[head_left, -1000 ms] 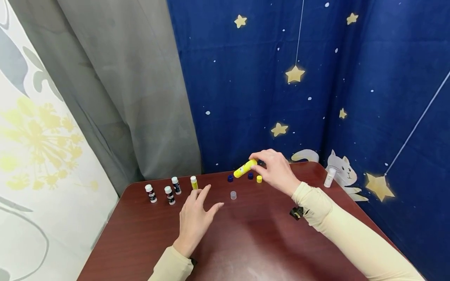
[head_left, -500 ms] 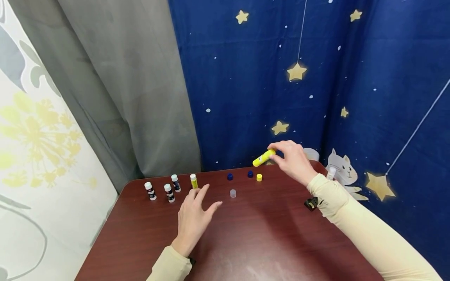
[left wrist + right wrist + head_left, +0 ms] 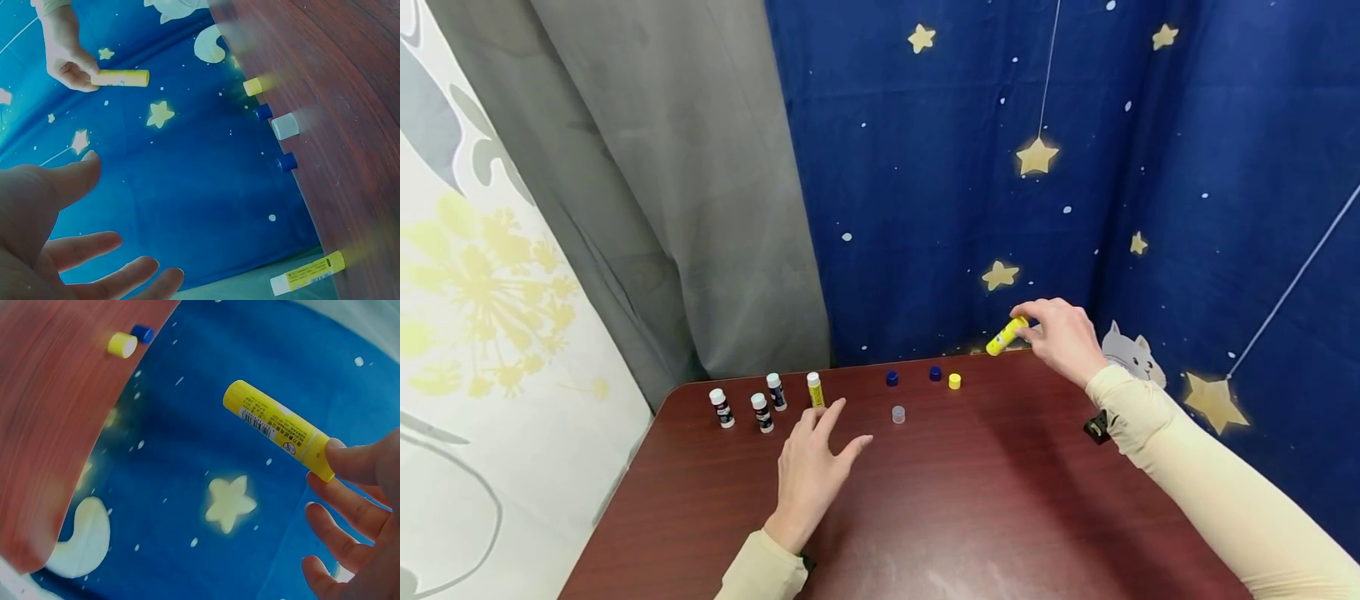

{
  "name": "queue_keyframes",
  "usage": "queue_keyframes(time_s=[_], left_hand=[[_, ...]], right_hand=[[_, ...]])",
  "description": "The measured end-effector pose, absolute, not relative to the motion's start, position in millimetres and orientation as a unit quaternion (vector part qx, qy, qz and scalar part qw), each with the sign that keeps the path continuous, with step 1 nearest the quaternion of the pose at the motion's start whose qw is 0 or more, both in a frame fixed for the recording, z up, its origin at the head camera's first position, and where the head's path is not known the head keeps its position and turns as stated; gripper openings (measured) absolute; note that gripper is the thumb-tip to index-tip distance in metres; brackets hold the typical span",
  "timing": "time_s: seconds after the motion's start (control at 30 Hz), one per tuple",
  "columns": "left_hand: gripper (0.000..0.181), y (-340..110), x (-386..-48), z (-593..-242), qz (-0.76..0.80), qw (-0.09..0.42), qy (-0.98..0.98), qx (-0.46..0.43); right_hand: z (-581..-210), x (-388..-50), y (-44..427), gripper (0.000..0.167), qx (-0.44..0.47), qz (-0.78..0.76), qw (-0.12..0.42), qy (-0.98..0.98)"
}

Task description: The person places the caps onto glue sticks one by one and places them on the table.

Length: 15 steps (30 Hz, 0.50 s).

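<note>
In the head view my right hand (image 3: 1063, 337) pinches one end of a yellow glue stick (image 3: 1006, 336) between thumb and fingers, holding it tilted above the table's back right part. The right wrist view shows the stick's (image 3: 278, 428) printed label and barcode, with the thumb and forefinger at its lower end. My left hand (image 3: 808, 475) hovers over the table with fingers spread and holds nothing. Just beyond its fingertips stands a yellow tube with a white cap (image 3: 816, 390); the left wrist view shows that tube (image 3: 309, 273) too.
Three dark bottles with white caps (image 3: 722, 408) (image 3: 762, 413) (image 3: 777, 392) stand at the back left. Two blue caps (image 3: 892, 378) (image 3: 936, 373), a yellow cap (image 3: 955, 381) and a clear cap (image 3: 898, 414) lie on the table (image 3: 925, 517). Curtains (image 3: 925, 208) hang behind.
My right hand has moved to the right with the yellow glue stick, and its forearm now covers the white tube at the right edge. My left hand has barely moved.
</note>
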<state>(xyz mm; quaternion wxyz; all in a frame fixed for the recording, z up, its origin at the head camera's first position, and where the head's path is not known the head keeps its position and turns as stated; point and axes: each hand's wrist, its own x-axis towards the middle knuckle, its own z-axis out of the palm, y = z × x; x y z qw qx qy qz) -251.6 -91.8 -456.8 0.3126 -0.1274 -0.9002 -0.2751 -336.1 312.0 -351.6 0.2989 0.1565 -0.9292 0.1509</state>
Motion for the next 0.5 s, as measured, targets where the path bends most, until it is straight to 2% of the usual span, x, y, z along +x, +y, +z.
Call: queue_keyframes(time_s=[0.23,0.5], left_hand=[[0.069,-92.9,-251.8,-457.3,-0.274,0.308,-0.902,-0.123],[0.067,-92.9,-250.1,-457.0,-0.274,0.307,-0.903,-0.122]], right_hand=[[-357.4,-345.6,344.7,0.032,0.131,0.122,0.270,-0.946],[-364.2,-350.8,375.6,0.028,0.100,0.112,0.234,-0.961]])
